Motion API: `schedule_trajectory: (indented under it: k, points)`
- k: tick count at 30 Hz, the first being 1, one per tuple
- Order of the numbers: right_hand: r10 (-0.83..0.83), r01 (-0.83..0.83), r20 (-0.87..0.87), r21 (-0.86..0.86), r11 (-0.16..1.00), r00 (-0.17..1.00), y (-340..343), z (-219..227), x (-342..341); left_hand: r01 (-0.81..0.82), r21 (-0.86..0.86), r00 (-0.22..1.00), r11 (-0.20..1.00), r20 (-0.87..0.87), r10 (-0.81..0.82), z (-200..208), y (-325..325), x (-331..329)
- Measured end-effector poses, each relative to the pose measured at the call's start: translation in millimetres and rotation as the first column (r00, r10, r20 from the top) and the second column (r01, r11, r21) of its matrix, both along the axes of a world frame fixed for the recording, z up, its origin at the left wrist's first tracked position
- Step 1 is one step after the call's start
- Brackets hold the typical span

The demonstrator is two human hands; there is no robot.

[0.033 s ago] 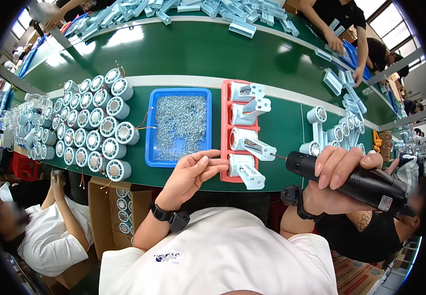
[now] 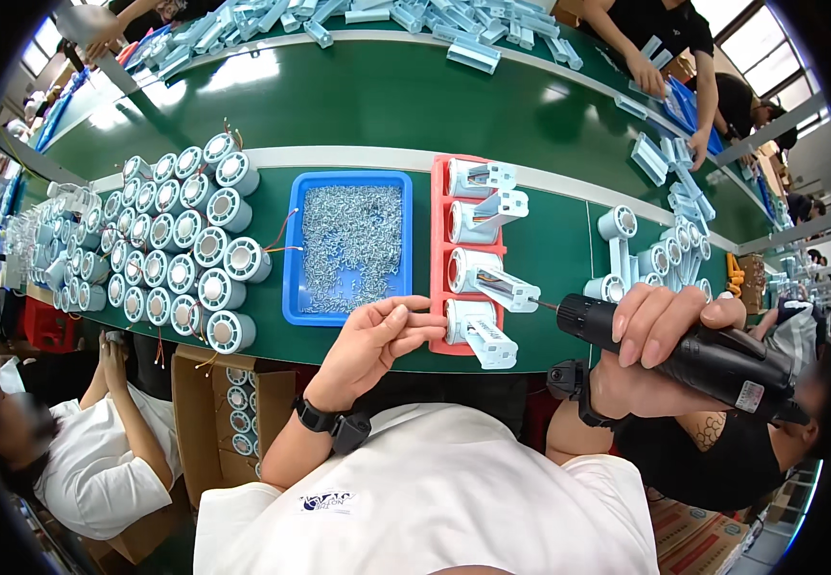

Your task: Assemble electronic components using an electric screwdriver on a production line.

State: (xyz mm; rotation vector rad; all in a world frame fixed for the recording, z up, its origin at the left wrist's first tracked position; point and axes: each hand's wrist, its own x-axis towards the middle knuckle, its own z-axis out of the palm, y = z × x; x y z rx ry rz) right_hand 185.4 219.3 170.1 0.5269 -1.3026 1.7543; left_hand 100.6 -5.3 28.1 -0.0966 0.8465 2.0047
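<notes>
My right hand [image 2: 660, 335] is wrapped round a black electric screwdriver [image 2: 713, 369], held nearly level. Its thin bit meets the end of the light-blue handle piece on the third fan-like motor assembly [image 2: 502, 285] from the back. That assembly lies in a red holder [image 2: 441, 240] with several cups, each bearing a round motor with a handle piece pointing right. My left hand [image 2: 377, 340] has its fingers stretched out, with the fingertips against the holder's left edge beside the nearest assembly [image 2: 478, 331]. Nothing shows in its grasp.
A blue tray [image 2: 291, 249] of small screws stands left of the holder. Rows of round motors [image 2: 185, 230] with loose wires fill the left side. More assemblies [image 2: 660, 259] lie at the right. Blue handle pieces [image 2: 473, 55] are heaped across the bench. Co-workers sit on both sides.
</notes>
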Motion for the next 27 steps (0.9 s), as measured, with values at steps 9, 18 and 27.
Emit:
schedule_trajectory:
  k: [9,18,27]
  points:
    - [0.223,-0.224,0.028,0.158,0.962,0.974,6,-9,-11,0.228,0.124,0.972,0.966,-0.076,-0.220,-36,-27,8]
    - [0.105,-0.107,0.034,0.081,0.991,0.994,-7,-12,-2,0.083,-0.020,0.997,0.996,-0.009,-0.083,-33,-26,39]
    - [-0.010,0.017,-0.143,0.047,0.999,0.990,9,51,66,-0.091,0.057,0.995,0.994,-0.043,0.094,-23,13,46]
